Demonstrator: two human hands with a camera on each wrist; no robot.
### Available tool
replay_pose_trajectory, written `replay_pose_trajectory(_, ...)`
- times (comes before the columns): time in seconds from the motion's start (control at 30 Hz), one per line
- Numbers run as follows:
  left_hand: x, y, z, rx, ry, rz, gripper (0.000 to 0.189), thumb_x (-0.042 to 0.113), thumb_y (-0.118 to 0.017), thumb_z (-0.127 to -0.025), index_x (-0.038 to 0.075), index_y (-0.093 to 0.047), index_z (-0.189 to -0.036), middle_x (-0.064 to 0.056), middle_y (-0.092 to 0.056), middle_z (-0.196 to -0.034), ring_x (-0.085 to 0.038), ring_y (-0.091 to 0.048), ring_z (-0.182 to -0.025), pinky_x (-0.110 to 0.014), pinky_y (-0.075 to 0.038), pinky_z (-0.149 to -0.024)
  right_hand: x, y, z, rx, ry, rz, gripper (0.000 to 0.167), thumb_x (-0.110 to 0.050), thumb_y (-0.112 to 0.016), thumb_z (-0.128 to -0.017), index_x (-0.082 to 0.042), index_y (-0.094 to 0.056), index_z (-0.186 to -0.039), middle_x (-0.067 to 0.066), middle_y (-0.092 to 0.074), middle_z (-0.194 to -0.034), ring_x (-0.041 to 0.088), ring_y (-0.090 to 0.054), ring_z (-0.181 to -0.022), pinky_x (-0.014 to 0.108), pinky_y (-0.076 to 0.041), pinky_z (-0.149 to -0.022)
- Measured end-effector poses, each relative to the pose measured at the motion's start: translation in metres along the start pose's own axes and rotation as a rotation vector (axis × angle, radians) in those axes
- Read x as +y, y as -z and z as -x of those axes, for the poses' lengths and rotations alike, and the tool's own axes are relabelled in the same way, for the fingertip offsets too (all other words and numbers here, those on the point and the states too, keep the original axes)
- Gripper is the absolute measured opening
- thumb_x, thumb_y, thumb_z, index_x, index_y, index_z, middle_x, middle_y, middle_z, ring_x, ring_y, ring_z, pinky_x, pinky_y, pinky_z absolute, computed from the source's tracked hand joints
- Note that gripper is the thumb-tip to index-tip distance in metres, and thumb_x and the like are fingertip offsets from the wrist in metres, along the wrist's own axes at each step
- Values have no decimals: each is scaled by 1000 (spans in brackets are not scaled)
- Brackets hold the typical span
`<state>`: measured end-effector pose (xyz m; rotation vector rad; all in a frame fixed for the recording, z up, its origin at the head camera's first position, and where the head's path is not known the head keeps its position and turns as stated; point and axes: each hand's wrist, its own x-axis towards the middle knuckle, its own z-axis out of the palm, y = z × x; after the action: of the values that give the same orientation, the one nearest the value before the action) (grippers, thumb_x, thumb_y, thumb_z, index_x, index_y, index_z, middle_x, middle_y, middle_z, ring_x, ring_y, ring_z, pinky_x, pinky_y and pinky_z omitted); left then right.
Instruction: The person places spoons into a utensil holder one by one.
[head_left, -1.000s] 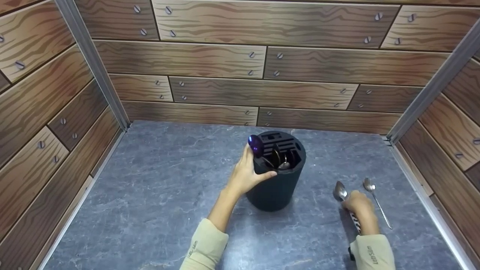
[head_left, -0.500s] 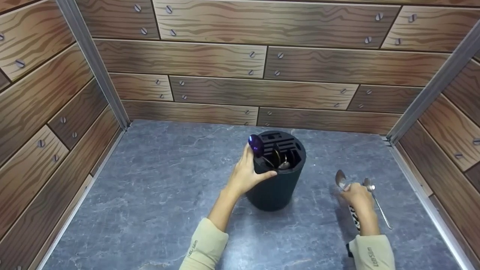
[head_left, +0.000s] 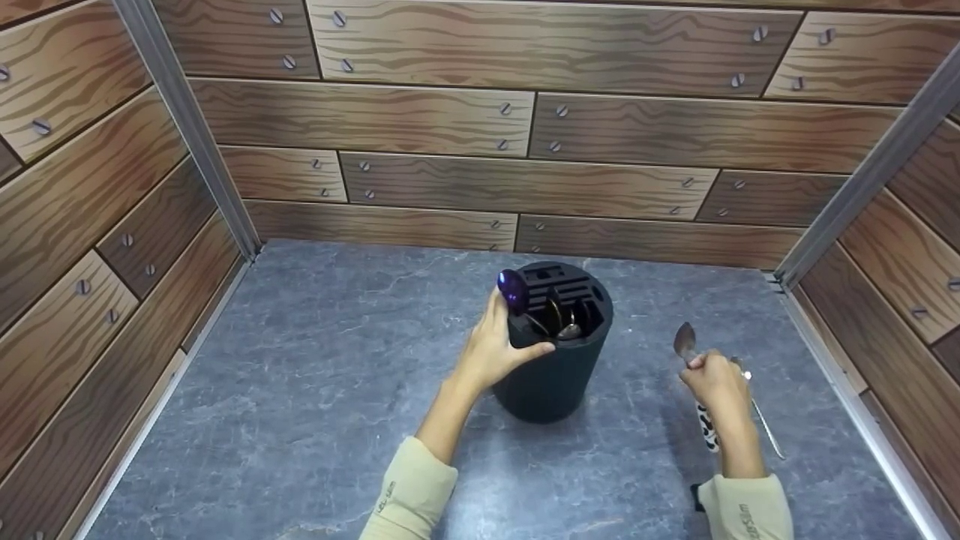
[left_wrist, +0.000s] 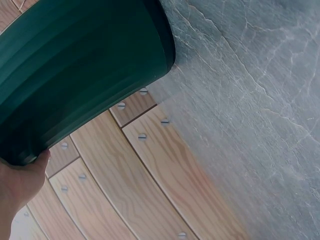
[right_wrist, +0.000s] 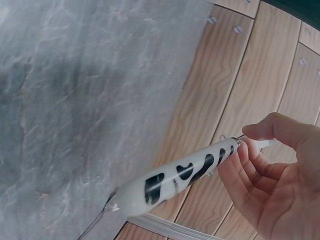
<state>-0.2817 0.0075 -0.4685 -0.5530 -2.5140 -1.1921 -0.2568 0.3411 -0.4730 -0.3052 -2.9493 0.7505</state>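
A dark cutlery holder (head_left: 551, 382) with a slotted top stands upright on the table. My left hand (head_left: 491, 349) grips its upper left side, thumb across the front just below the rim. Beside those fingertips a shiny purple oval piece (head_left: 513, 291) sticks up at the rim. Inside the front opening sits some metal cutlery (head_left: 568, 330). To the right, my right hand (head_left: 716, 382) pinches a spoon (head_left: 684, 341) by its neck, bowl pointing away. Its white handle with black patches (right_wrist: 192, 172) shows fully in the right wrist view, slanting out below the fingers.
A thin silver spoon (head_left: 766, 429) lies on the grey marbled table (head_left: 337, 390), its bowl end partly behind my right hand. Wood-patterned walls (head_left: 435, 180) enclose the back and both sides, with metal strips along the corners.
My right hand has lifted the patterned spoon and moved slightly away from me, partly covering the thin spoon's bowl. My left hand and the holder have stayed put.
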Motion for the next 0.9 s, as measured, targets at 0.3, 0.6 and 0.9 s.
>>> replay_pose_trajectory(0.3, 1, 2, 1, -24, 24, 0, 112, 65, -63, -70, 6, -7, -147, -14, -16, -149, -35, -32, -127, -44, -31, -100, -13, 2, 3, 200, 72, -93, 15, -7, -57, -75, 0, -58, -87, 15, -64, -81, 38, -58, -76, 51, -40, -66)
replay_pose_trajectory(0.6, 0, 1, 1, -15, 10, -1, 112, 65, -63, -70, 5, -7, -146, -15, -17, -149, -35, -32, -127, -43, -31, -101, -22, 2, 5, 315, 124, -152, 20, -3, -58, -74, 2, -62, -92, 15, -65, -81, 36, -60, -76, 48, -40, -66)
replay_pose_trajectory(0.9, 1, 2, 1, -18, 9, -11, 113, 67, -62, -70, 5, -7, -146, -16, -17, -149, -35, -32, -127, -44, -31, -100, -32, 4, 7, 427, 164, -196, 18, 0, -59, -75, 1, -65, -92, 15, -66, -81, 32, -63, -75, 44, -41, -67)
